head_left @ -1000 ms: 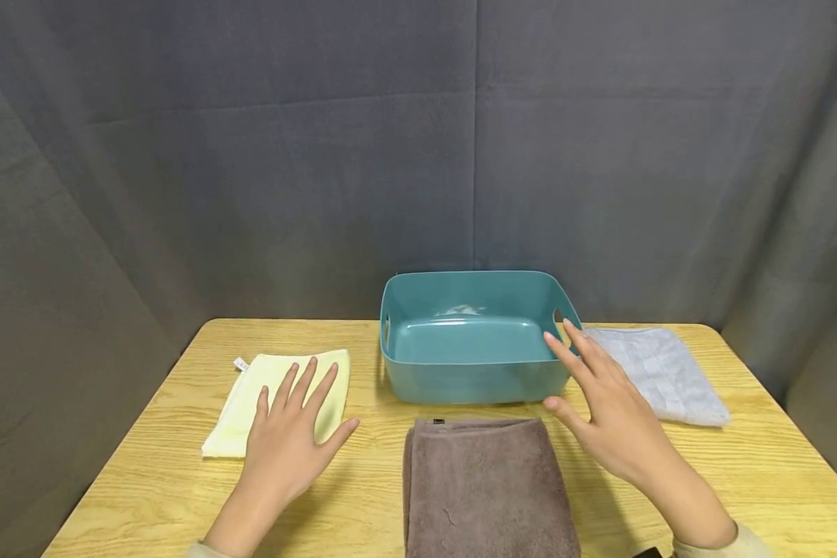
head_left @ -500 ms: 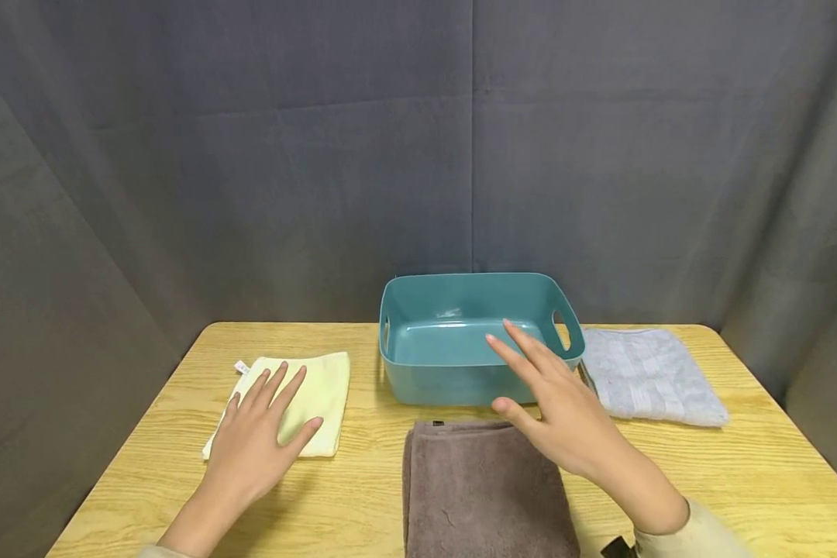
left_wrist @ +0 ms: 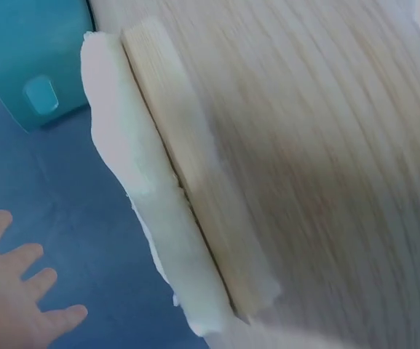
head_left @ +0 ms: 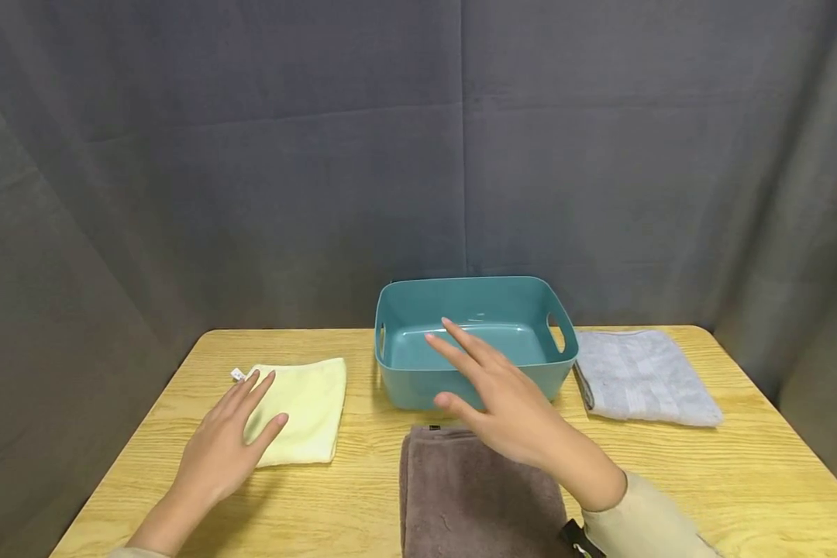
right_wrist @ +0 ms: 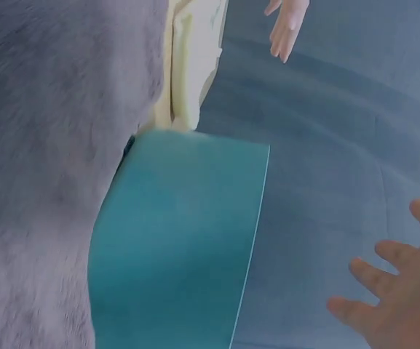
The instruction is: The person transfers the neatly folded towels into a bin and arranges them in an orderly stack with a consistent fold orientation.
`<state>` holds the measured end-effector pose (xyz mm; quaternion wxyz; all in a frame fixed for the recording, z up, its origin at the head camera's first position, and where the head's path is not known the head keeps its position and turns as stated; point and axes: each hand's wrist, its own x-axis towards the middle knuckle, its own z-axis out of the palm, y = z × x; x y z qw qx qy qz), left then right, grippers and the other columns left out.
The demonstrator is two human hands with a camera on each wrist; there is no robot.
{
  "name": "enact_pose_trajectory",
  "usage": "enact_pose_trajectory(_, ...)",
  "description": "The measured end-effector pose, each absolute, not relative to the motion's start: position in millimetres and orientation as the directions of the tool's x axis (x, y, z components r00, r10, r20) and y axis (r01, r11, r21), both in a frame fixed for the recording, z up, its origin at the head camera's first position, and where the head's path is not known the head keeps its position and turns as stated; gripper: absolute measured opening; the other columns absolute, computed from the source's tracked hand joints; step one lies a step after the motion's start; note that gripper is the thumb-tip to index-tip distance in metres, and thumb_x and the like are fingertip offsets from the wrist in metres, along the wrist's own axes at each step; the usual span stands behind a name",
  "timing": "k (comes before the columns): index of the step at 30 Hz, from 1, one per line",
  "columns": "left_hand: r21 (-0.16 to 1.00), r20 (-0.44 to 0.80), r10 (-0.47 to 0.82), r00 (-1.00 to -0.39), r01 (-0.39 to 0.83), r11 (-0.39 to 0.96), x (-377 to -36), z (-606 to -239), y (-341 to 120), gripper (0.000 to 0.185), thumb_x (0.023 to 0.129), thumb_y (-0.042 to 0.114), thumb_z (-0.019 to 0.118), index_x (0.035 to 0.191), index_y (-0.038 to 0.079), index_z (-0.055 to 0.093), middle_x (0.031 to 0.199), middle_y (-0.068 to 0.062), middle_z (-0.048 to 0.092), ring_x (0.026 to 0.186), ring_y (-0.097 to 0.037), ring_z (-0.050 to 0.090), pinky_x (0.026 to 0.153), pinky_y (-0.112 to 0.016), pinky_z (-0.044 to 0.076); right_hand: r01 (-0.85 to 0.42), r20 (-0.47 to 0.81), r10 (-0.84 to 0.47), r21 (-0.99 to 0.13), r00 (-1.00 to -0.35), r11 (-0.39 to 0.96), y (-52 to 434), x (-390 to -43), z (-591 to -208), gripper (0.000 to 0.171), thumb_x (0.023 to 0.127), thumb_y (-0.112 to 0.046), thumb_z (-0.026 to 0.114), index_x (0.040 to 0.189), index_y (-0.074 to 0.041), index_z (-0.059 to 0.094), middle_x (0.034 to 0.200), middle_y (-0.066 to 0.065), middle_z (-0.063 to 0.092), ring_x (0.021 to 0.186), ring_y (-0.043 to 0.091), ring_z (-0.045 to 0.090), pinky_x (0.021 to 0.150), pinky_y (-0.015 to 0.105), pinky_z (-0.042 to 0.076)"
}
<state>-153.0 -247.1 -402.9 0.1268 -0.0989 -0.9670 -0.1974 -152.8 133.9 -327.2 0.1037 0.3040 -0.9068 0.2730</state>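
My left hand is over the left edge of a folded pale yellow towel, fingers spread and holding nothing. In the left wrist view the yellow towel lies flat on the wood, apart from the left hand. My right hand hovers in front of a teal basin and above a folded brown towel, its fingers straight and spaced out. Nothing is in its grasp. The right wrist view shows the right hand beside the basin, with the left hand farther off.
A folded light grey towel lies right of the basin, close to its side. The wooden table has rounded back corners. Behind it hangs a dark grey curtain, which also encloses both sides.
The right hand has swept left from the basin's right handle to its front, over the brown towel. My left hand has shifted left across the yellow towel. The view has turned slightly.
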Motion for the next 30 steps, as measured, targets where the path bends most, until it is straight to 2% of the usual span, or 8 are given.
enact_pose_trajectory(5, 0.383, 0.271, 0.125, -0.954, 0.226, 0.896, -157, -404, -258, 0.066, 0.101, 0.053, 0.048, 0.157, 0.022, 0.032, 0.161, -0.011, 0.026, 0.143, -0.044, 0.026, 0.098, -0.074, 0.029, -0.625, 0.349, -0.519, -0.465, -0.78, 0.627, 114, -160, -331, 0.064, 0.1, -0.054, 0.049, 0.156, -0.046, 0.019, 0.163, -0.017, 0.011, 0.147, 0.025, 0.025, 0.107, 0.061, 0.033)
enact_pose_trajectory(10, 0.411, 0.261, 0.115, -0.958, 0.218, 0.885, -160, -405, -269, 0.065, 0.102, 0.052, 0.048, 0.158, 0.026, 0.028, 0.161, -0.011, 0.026, 0.143, -0.044, 0.026, 0.098, -0.075, 0.028, -0.65, 0.352, -0.55, -0.491, -0.757, 0.58, 95, -165, -336, 0.062, 0.101, -0.053, 0.049, 0.156, -0.043, 0.022, 0.163, -0.015, 0.013, 0.146, 0.025, 0.027, 0.105, 0.061, 0.036)
enact_pose_trajectory(14, 0.428, 0.245, 0.113, -0.963, 0.212, 0.878, -161, -404, -278, 0.065, 0.102, 0.052, 0.046, 0.158, 0.027, 0.026, 0.16, -0.015, 0.026, 0.142, -0.047, 0.026, 0.098, -0.076, 0.027, -0.644, 0.332, -0.561, -0.515, -0.759, 0.566, 81, -168, -338, 0.061, 0.101, -0.054, 0.046, 0.156, -0.044, 0.02, 0.163, -0.016, 0.013, 0.146, 0.024, 0.026, 0.104, 0.061, 0.036)
enact_pose_trajectory(21, 0.455, 0.197, 0.103, -0.975, 0.184, 0.871, -165, -402, -288, 0.065, 0.104, 0.052, 0.042, 0.159, 0.024, 0.023, 0.16, -0.019, 0.025, 0.139, -0.052, 0.026, 0.091, -0.08, 0.028, -0.611, 0.294, -0.552, -0.548, -0.78, 0.572, 60, -173, -340, 0.06, 0.101, -0.058, 0.044, 0.154, -0.049, 0.019, 0.161, -0.023, 0.011, 0.147, 0.021, 0.025, 0.101, 0.06, 0.04)
enact_pose_trajectory(30, 0.505, 0.142, 0.097, -0.985, 0.156, 0.849, -177, -405, -295, 0.065, 0.105, 0.051, 0.039, 0.16, 0.021, 0.021, 0.16, -0.02, 0.024, 0.138, -0.056, 0.023, 0.088, -0.083, 0.026, -0.596, 0.283, -0.544, -0.563, -0.79, 0.573, 32, -185, -346, 0.06, 0.1, -0.06, 0.042, 0.155, -0.041, 0.028, 0.162, -0.012, 0.02, 0.145, 0.025, 0.03, 0.1, 0.06, 0.041)
